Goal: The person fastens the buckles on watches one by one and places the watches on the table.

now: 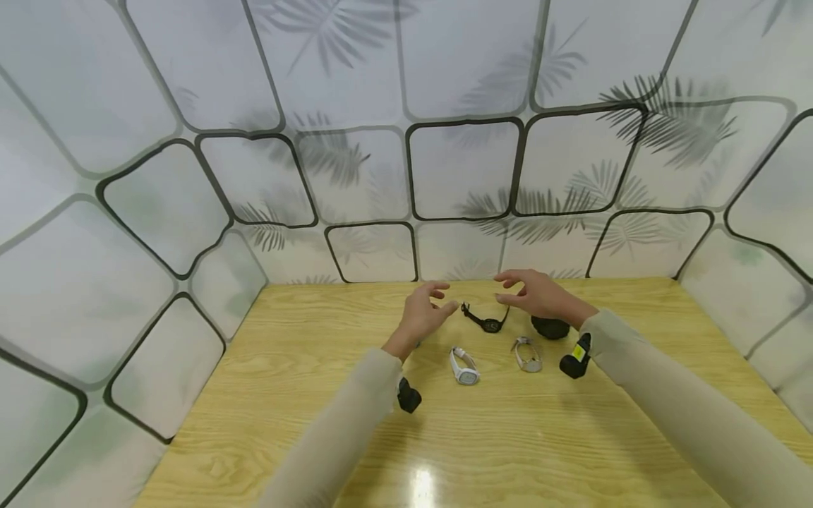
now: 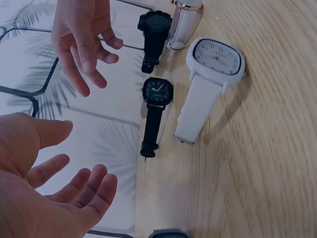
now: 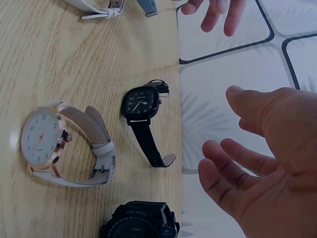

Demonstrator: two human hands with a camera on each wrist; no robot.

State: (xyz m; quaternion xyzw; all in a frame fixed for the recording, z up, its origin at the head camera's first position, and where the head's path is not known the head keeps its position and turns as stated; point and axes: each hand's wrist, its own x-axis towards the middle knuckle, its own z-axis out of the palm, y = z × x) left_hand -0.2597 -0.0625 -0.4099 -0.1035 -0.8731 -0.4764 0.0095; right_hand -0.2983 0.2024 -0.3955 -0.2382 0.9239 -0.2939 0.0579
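My left hand (image 1: 422,315) hovers over the back of the table, fingers relaxed and holding nothing. Opposite it, my right hand (image 1: 537,293) is also raised, its fingers loosely bent around no object. Between and below them lies a black square-faced watch (image 1: 492,325), its strap unfastened and spread to both sides. In the left wrist view a white watch (image 2: 216,57) with a large squarish dial lies beside it. A rose-gold watch (image 3: 43,136) with a pale buckled strap stands on its side. Partly under my right wrist is a chunky black sports watch (image 3: 141,223).
A grey-blue strap end (image 3: 148,7) shows near the left hand, mostly hidden in the head view. The wooden table (image 1: 286,395) meets a patterned fabric wall (image 1: 464,169) just behind the hands, with more fabric on both sides.
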